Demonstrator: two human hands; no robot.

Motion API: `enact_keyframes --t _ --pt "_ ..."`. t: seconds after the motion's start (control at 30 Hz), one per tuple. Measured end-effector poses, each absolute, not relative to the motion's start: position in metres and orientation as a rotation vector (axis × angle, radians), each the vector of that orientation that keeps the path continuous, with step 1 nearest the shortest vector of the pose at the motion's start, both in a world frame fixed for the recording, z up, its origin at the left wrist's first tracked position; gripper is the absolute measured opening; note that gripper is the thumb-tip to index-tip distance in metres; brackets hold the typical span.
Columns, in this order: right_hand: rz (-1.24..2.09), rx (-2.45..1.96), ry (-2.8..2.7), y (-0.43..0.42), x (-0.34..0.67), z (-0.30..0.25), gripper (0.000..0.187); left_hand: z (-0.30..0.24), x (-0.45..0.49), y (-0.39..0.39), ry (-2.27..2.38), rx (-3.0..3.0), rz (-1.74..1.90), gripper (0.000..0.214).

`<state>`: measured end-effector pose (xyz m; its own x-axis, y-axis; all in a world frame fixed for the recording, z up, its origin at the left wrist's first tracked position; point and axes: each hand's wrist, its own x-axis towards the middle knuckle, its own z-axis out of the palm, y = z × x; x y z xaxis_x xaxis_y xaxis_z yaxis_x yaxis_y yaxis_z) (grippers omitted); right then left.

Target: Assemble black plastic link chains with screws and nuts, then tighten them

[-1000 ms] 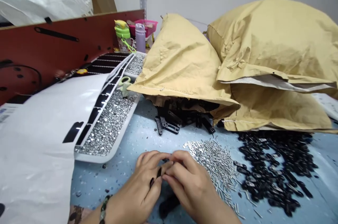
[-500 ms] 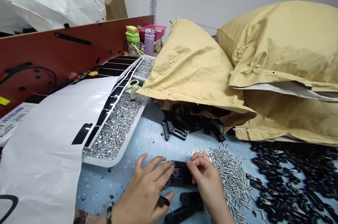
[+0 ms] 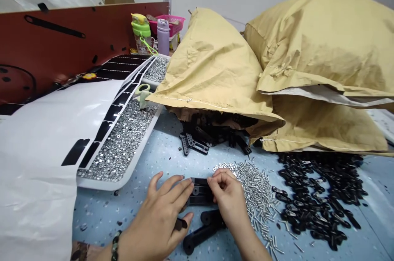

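My left hand [image 3: 163, 211] rests its outstretched fingertips on the left end of several long black plastic parts [image 3: 200, 200] lying side by side. A short black plastic piece [image 3: 181, 224] is lodged between its thumb and palm. Over the right end of the same row, my right hand [image 3: 226, 193] is closed in a pinch; whatever its fingertips hold is hidden. Just below the hands, more black plastic parts [image 3: 203, 232] lie crossed on the blue table [image 3: 132, 207]. Beside my right hand are a heap of silver screws [image 3: 257, 195] and a small cluster of nuts [image 3: 226, 166].
A white tray [image 3: 135, 160] of nuts stands at left, partly under white sheeting [image 3: 52, 138]. Behind it is a tray of screws [image 3: 156, 68]. An open yellow sack [image 3: 212, 64] spills black parts. Small black levers [image 3: 314, 199] are piled at right; bottles [image 3: 163, 37] stand behind.
The camera view has shifted, so the scene sits further left and slightly higher. Both hands keep nearly the same pose on the black parts.
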<state>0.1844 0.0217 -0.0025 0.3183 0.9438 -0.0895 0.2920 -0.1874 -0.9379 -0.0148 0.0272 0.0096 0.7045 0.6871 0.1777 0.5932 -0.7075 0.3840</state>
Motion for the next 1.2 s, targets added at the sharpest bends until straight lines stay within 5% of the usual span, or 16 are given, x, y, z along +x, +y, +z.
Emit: enact_keyframes --t 0.77,0.97,1.2 --pt "0.394 -2.262 -1.853 0.028 0.197 0.020 0.026 0.005 0.000 0.031 1.057 2.632 0.420 0.047" --pt "0.270 -1.791 -1.757 -0.031 0.224 0.019 0.014 0.012 -0.013 0.021 1.098 2.341 0.402 0.083" --pt "0.066 -1.648 -2.104 -0.077 0.200 -0.012 0.040 -0.002 -0.001 0.015 1.003 2.302 0.286 0.131"
